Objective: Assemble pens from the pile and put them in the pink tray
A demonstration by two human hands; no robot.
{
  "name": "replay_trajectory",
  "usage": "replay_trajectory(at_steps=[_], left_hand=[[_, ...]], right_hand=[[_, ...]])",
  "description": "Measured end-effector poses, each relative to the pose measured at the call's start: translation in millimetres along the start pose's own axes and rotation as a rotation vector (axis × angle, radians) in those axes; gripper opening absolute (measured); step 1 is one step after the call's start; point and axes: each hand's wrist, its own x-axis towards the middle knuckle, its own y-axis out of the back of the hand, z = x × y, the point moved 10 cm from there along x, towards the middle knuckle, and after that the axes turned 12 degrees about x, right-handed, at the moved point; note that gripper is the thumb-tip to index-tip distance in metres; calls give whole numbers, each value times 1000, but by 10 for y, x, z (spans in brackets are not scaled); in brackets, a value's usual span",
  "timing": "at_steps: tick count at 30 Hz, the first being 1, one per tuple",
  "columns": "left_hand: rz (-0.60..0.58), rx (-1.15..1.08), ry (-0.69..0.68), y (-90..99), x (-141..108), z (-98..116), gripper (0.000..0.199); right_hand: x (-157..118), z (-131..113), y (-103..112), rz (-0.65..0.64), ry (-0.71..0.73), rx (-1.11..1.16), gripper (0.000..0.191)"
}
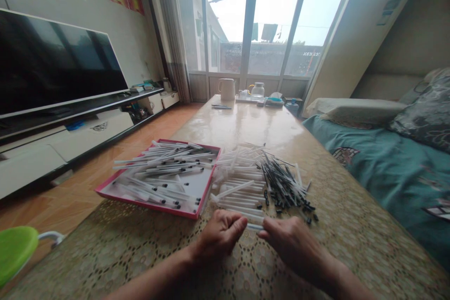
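Near the front of the table, a white tube [255,227] spans the gap between my two closed hands. My left hand [222,230] is wrapped round its left end, and my right hand [288,236] pinches its right end. Just beyond them lies a pile of white tubes [242,186]. To the right of that pile are many thin dark rods [283,178] with small black caps [309,220] scattered at their near end. A pink-edged tray [198,211] at the left holds white tubes with black tips [168,168].
The patterned table [337,248] runs toward the window, with a pitcher [228,89] and a glass pot [258,90] at its far end. A green stool [17,251] stands at the left, a sofa [372,164] at the right.
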Motion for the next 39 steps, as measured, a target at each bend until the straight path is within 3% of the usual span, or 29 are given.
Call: replay_trajectory(at_steps=[9,12,15,20,24,27,29,31,34,39], left_hand=[[-64,-422,174,-194,-22,-170,51],[33,-579,227,-49,-41,-245,53],[132,-670,267,128,-35,-302,50],[304,-586,229,376,56,-272,41],[423,-517,193,500,40,-281,67],[473,-448,168,521,-20,-280,64],[405,-438,151,410,-17,-261,49],[224,-506,139,163,26,-227,38],[21,-626,137,-146,46,-171,42],[39,-603,165,-173,40,-184,30]], right_hand=[[24,-144,250,34,126,-188,24],[-80,110,460,133,70,-219,30],[-183,431,714,332,-84,-216,33],[-64,425,499,243,-126,-112,34],[-10,322,429,240,-139,-32,30],[6,297,388,198,-160,65,27],[21,270,321,137,-173,124,25],[37,215,249,89,-171,126,25],[65,106,114,24,-146,94,26],[98,-25,7,-23,-101,191,25]])
